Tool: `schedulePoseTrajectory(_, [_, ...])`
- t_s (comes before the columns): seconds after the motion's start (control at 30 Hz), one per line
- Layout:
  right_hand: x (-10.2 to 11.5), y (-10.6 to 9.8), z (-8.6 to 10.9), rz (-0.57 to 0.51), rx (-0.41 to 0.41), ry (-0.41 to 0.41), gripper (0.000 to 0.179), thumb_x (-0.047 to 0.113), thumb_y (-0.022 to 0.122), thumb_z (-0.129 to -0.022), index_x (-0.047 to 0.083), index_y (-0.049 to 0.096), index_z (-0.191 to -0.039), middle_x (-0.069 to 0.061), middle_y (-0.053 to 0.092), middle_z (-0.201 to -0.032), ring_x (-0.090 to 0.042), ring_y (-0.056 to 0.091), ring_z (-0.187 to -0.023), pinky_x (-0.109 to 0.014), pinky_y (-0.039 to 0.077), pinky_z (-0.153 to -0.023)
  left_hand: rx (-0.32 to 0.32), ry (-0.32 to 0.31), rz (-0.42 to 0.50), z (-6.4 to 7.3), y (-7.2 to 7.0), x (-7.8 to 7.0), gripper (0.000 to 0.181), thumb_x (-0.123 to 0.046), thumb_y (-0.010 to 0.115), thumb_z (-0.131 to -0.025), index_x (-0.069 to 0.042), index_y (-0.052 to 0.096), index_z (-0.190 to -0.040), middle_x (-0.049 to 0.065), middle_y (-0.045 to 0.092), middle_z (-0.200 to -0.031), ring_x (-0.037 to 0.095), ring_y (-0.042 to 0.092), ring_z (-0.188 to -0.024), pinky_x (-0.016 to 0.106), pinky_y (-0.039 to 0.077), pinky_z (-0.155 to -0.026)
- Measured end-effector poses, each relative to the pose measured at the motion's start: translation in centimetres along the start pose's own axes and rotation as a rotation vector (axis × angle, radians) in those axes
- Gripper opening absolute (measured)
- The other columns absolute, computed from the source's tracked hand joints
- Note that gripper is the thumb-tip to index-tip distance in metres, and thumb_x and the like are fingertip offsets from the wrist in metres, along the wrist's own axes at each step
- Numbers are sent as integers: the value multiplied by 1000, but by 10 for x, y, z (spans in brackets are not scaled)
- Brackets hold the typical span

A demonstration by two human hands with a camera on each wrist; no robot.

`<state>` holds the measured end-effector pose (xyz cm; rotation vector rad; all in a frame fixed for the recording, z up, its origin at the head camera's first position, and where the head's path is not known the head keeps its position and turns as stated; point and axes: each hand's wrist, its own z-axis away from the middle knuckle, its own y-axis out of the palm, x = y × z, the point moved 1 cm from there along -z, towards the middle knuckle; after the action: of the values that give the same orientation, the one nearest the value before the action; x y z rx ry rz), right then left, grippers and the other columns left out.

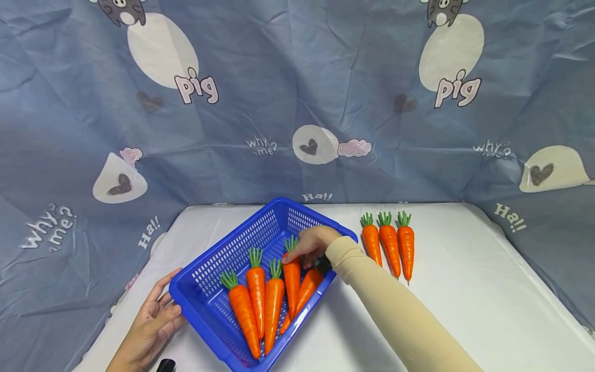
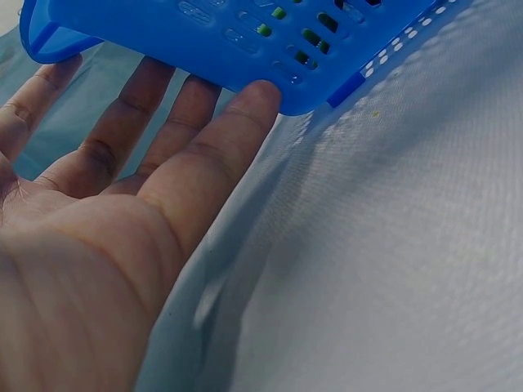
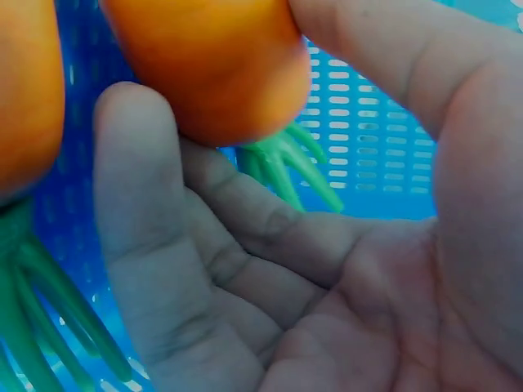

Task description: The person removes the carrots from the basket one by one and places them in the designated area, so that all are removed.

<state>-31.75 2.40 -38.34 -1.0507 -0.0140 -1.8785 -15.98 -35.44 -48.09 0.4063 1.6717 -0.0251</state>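
Note:
A blue plastic basket (image 1: 197,323) stands at an angle on the white table with several orange carrots (image 1: 244,315) lying in it, green tops toward the back. Inside the basket my right hand (image 1: 318,243) pinches one carrot (image 3: 221,65) near its leafy end, thumb on one side and a finger on the other. Another carrot (image 3: 29,98) lies beside that finger in the right wrist view. My left hand (image 1: 151,323) touches the basket's left corner from outside, fingers (image 2: 110,135) spread and extended along the blue wall.
Three more carrots (image 1: 406,248) lie in a row on the white table (image 1: 465,299), right of the basket. A blue printed cloth (image 1: 260,98) hangs behind and at both sides of the table. A small black object (image 1: 166,365) shows by the left wrist.

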Motion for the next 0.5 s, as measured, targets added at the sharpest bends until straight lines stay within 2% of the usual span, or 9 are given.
schedulePoseTrajectory(0.07, [0, 0, 0, -40, -17, -16, 105, 25, 81, -97, -8, 10, -167, -22, 61, -139, -14, 64, -65, -21, 57, -64, 7, 4, 4, 0, 0, 0, 69, 6, 44, -109, -30, 32, -166, -7, 63, -149, 12, 68, -130, 36, 63, -101])
schedulePoseTrajectory(0.13, [0, -2, 0, -56, -35, -34, 90, 25, 82, -96, -10, 27, -159, -17, 69, -116, -15, 65, -64, -21, 58, -63, 12, 7, 4, 0, -1, 0, 69, 6, 44, -109, -30, 32, -166, -7, 63, -149, 12, 68, -130, 36, 63, -101])
schedulePoseTrajectory(0.23, [0, -4, 1, -50, -54, -61, 53, 27, 82, -96, -4, 52, -126, -8, 69, -87, -14, 66, -62, -21, 59, -62, 15, 11, 3, 1, -1, 0, 69, 6, 44, -109, -30, 32, -166, -7, 63, -149, 12, 68, -130, 36, 63, -101])
schedulePoseTrajectory(0.27, [0, -5, 1, -45, -56, -66, 44, 27, 82, -97, -1, 54, -115, -6, 69, -83, -14, 66, -62, -21, 59, -62, 15, 11, 3, 1, 0, 0, 69, 6, 44, -109, -30, 31, -166, -7, 63, -149, 12, 68, -130, 36, 63, -101])
schedulePoseTrajectory(0.33, [0, -7, 2, -41, -61, -81, 37, 28, 82, -97, 4, 55, -104, -5, 70, -79, -13, 67, -62, -22, 61, -66, 15, 13, 5, 1, 0, -1, 69, 6, 44, -109, -30, 31, -166, -7, 63, -149, 12, 68, -130, 36, 63, -101])
schedulePoseTrajectory(0.5, [1, -8, 6, -55, -82, -101, 38, 29, 82, -97, 4, 55, -106, -5, 73, -82, -14, 71, -65, -32, 66, -84, 13, 17, 6, 1, 1, -1, 70, 7, 44, -109, -29, 31, -167, -7, 63, -149, 12, 68, -131, 35, 63, -101])
